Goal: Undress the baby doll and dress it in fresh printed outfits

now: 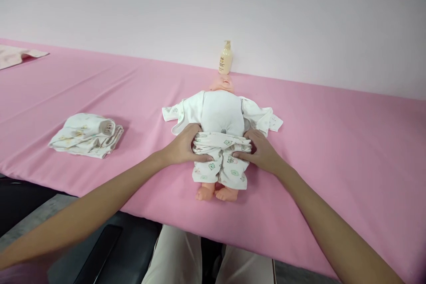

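Note:
A baby doll lies on its back on the pink-covered table, feet toward me. White printed baby pants cover its legs, the waistband bunched at the hips. My left hand grips the waistband on the left side, thumb laid over the front. On the opposite side my right hand is closed on the waistband in the same way. A white baby jacket is spread open around the doll's torso, with its sleeves out to both sides. The fingers behind the cloth are hidden.
Folded white printed baby clothes lie to the left. A cream pump bottle stands beyond the doll's head by the wall. At the far left is a pale pink cloth. The pink table cover reaches the front edge, near my legs.

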`<state>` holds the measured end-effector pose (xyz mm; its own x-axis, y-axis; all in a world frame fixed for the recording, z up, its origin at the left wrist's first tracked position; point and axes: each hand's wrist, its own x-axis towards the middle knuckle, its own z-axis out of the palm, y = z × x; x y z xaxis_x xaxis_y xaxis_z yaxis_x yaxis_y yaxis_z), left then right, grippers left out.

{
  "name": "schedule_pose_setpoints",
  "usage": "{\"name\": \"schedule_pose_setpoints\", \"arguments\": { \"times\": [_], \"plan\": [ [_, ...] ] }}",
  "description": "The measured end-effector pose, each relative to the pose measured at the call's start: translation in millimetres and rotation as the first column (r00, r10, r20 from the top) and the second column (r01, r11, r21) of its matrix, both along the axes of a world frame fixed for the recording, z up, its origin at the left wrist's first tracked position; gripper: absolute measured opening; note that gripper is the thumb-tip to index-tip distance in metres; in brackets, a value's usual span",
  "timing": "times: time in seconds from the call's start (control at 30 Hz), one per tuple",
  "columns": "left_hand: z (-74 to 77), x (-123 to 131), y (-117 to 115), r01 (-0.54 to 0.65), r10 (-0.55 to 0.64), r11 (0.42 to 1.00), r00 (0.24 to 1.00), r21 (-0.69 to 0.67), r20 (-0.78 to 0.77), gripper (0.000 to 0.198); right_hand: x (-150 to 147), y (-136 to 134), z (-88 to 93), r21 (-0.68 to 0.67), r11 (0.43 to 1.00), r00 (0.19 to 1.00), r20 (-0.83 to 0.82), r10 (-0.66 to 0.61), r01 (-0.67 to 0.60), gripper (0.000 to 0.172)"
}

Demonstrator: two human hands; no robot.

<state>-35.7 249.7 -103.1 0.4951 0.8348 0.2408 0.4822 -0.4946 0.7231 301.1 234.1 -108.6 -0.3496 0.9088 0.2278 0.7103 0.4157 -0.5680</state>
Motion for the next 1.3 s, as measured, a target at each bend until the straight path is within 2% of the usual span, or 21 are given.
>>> {"name": "schedule_pose_setpoints", "arguments": {
  "times": [0.1, 0.2, 0.37, 0.53, 0.6, 0.7, 0.83, 0.9, 0.97, 1.03, 1.17, 1.23, 1.3],
  "plan": [
    [0.0, 3, -4, 0.024, -0.018, 0.99, 0.999, -0.141, 0.046, 0.067, -6, -3, 2.4, 0.07, 0.998, 1.0, 0.032, -0.002, -0.001, 0.06],
    [2.9, 5, -11, 0.068, -0.041, 0.969, 0.992, -0.237, 0.118, 0.058, -11, -8, 4.1, 0.062, 0.997, 0.998, -0.035, 0.051, -0.049, 0.057],
    [1.9, 6, -20, 0.167, -0.133, 0.974, 0.968, -0.151, 0.214, 0.038, -12, -14, 3.5, -0.028, 0.991, 0.971, -0.208, 0.121, -0.129, 0.05],
    [-1.0, 3, -27, 0.223, -0.198, 0.971, 0.952, -0.086, 0.232, 0.03, -11, -23, 12.8, -0.119, 0.985, 0.944, -0.319, 0.08, -0.124, 0.045],
    [-0.8, 1, -27, 0.23, -0.195, 0.968, 0.943, -0.104, 0.269, 0.025, -10, -27, 20.3, -0.228, 0.963, 0.937, -0.345, 0.057, -0.142, 0.044],
    [-1.3, -1, -23, 0.211, -0.161, 0.967, 0.941, -0.144, 0.296, 0.032, -7, -29, 28.9, -0.375, 0.913, 0.944, -0.328, 0.031, -0.161, 0.045],
    [-4.7, 0, -17, 0.09, -0.072, 0.993, 0.975, -0.08, 0.212, 0.05, -3, -25, 30.6, -0.237, 0.97, 0.963, -0.269, -0.007, -0.059, 0.053],
    [-4.4, 2, -17, 0.041, -0.035, 0.999, 0.984, -0.033, 0.173, 0.054, -2, -23, 31.6, -0.257, 0.965, 0.963, -0.268, -0.021, -0.05, 0.058],
    [0.1, 2, -19, 0.04, -0.04, 0.999, 0.991, -0.004, 0.127, 0.047, -2, -23, 36.1, -0.357, 0.933, 0.969, -0.245, -0.039, -0.053, 0.06],
    [9.1, 0, -20, 0.107, -0.105, 0.994, 0.992, -0.018, 0.074, 0.036, -3, -24, 44.2, -0.448, 0.89, 0.979, -0.205, -0.006, -0.088, 0.055],
    [32.2, -10, -24, 0.306, -0.296, 0.933, 0.952, -0.191, 0.08, 0.029, -5, -29, 61.9, -0.555, 0.792, 0.965, -0.193, 0.177, -0.256, 0.042],
    [40.1, -16, -31, 0.355, -0.345, 0.908, 0.935, -0.223, 0.086, 0.032, -7, -33, 68.6, -0.542, 0.78, 0.95, -0.192, 0.246, -0.312, 0.041],
    [43.3, -21, -43, 0.35, -0.347, 0.914, 0.936, -0.205, 0.053, 0.043, -9, -41, 74.3, -0.494, 0.799, 0.939, -0.164, 0.302, -0.343, 0.04]
  ]
}}
